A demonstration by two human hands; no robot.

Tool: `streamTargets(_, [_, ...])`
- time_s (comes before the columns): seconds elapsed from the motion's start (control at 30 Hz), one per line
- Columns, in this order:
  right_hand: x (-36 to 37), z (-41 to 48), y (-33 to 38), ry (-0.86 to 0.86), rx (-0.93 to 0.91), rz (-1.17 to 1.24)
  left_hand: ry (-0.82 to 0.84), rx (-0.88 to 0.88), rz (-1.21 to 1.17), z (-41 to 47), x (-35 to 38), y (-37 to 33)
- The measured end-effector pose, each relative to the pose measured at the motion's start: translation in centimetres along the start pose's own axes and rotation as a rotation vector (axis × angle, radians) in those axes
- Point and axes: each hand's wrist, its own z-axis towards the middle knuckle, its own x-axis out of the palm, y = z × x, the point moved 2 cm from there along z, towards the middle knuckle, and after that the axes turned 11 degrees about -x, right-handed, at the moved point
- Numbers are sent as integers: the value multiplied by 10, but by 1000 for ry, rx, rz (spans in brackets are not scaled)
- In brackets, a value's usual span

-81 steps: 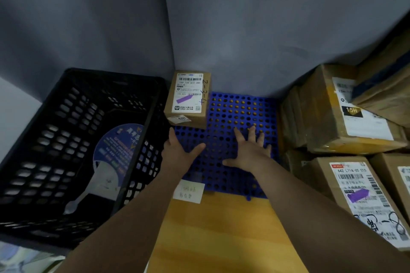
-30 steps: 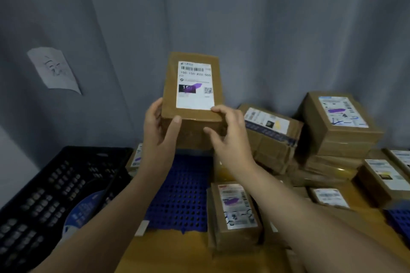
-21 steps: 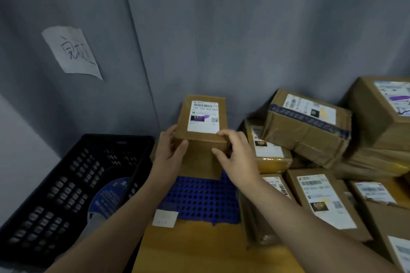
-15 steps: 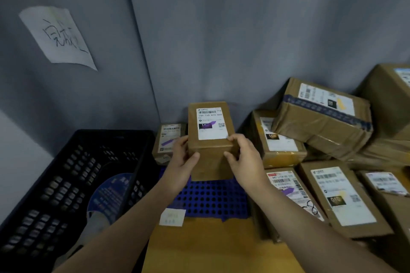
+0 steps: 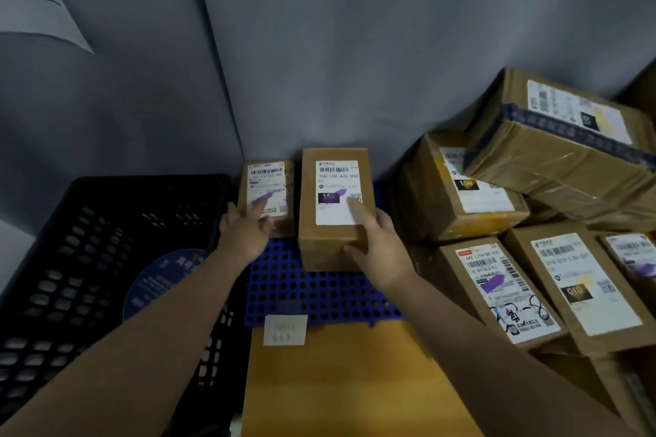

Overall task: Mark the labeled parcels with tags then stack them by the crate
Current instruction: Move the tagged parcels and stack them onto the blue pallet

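Two brown labeled parcels stand side by side on the blue perforated mat [image 5: 319, 298] against the grey wall, right of the black crate [image 5: 88, 241]. The smaller parcel [image 5: 271, 174] is nearest the crate; its label has a purple mark. The taller parcel [image 5: 330, 245] beside it also carries a purple-marked label. My left hand [image 5: 245, 229] touches the smaller parcel's label with a straight finger. My right hand [image 5: 378, 245] rests on the taller parcel, with the forefinger on its label and the thumb on its front face.
A pile of several labeled brown parcels [image 5: 532, 206] fills the right side. A blue round fan [image 5: 159, 277] lies in the crate. A pale sticky note [image 5: 285, 329] sits at the mat's front edge on the wooden table [image 5: 337, 387]. A paper sheet [image 5: 32, 0] hangs on the wall.
I carried the taller parcel in both hands down onto the mat beside the smaller one. My left hand let go and moved to the smaller parcel; my right hand stays on top.
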Motion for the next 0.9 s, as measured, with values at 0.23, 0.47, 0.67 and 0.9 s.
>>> streamTargets(0.23, [13, 16, 0, 1, -51, 48, 32, 67, -236, 15, -8, 6])
streamTargets(0.47, [15, 15, 2, 14, 38, -106, 34, 61, -87, 6, -9, 2])
streamTargets(0.67, [-8, 1, 26, 16, 6, -192, -184, 125, -334, -40, -18, -33])
streamTargets(0.9, [-51, -52, 29, -192, -148, -105, -233, 333, -387, -111, -8, -85])
